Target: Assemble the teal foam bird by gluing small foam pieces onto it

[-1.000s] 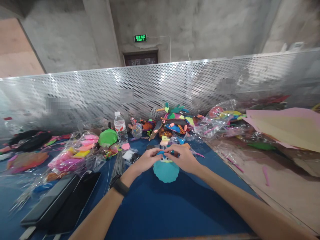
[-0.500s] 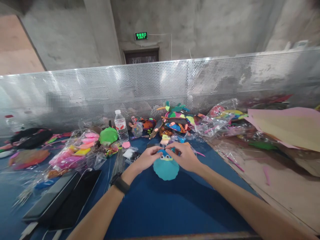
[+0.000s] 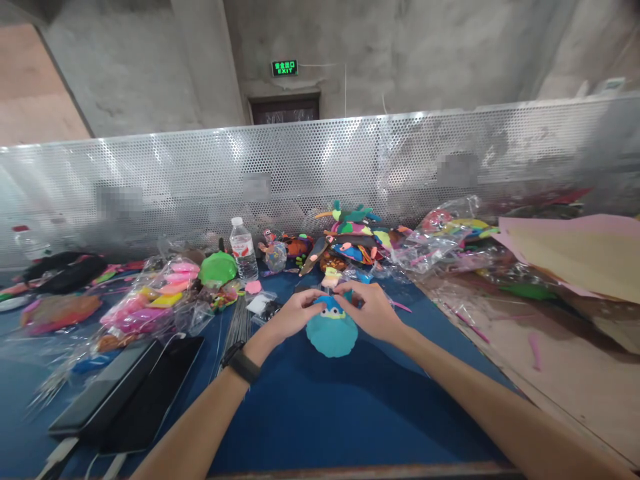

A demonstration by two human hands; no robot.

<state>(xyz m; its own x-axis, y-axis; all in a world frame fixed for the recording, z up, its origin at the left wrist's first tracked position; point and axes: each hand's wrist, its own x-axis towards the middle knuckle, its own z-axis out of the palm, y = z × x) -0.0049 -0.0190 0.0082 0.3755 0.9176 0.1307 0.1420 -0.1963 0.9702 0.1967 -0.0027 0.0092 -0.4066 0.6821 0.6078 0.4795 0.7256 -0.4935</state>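
A turquoise modelling-clay figure [image 3: 332, 337] with a scalloped lower edge is between my hands, above the blue table. Its top is darker blue, with two white googly eyes and a yellow strip under them. My left hand [image 3: 296, 313] has curled fingers and presses its thumb on the upper left of the figure. On the opposite side my right hand [image 3: 373, 311] pinches the top right edge, where a bit of teal shows by its fingers. The fingers hide the upper sides of the figure.
A water bottle [image 3: 243, 249] stands behind my left hand, beside a green clay dome [image 3: 218, 269]. Colourful clay figures [image 3: 350, 243] are heaped at the back. Bags of bright clay [image 3: 145, 310] and a black phone [image 3: 153, 393] lie left. Cardboard [image 3: 565, 393] covers the right side.
The view has shifted very slightly. My right fingers have moved a little at the figure's top edge, and a teal bit shows there now. Both hands stay on the figure.
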